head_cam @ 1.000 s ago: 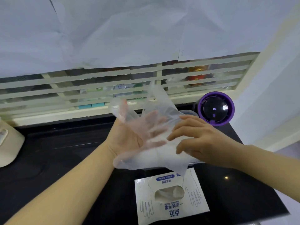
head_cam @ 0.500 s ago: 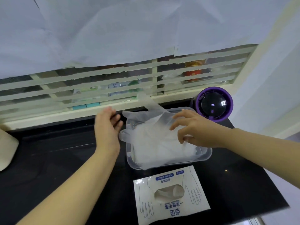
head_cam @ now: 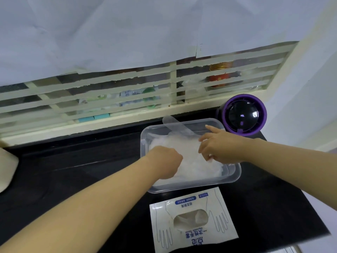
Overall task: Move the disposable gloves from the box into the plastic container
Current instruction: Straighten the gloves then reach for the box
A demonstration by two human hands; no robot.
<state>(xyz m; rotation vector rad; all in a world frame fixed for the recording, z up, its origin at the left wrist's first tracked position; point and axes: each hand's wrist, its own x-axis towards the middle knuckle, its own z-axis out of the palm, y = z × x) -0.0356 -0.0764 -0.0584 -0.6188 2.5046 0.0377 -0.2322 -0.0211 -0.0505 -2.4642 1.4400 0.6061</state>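
The left hand [head_cam: 165, 161] has moved from beside the plastic container [head_cam: 234, 177] onto the disposable gloves [head_cam: 193, 167] inside it, its grip hidden; the right hand [head_cam: 219, 148] presses them, fingers spread. More gloves seem to remain in the box [head_cam: 212, 233].

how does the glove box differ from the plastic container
The plastic container is clear with raised walls; the glove box is white printed card, lying flat. The left hand and right hand rest on the container's gloves; the box lies untouched, nearer the person. Both sit on the black counter and hold gloves.
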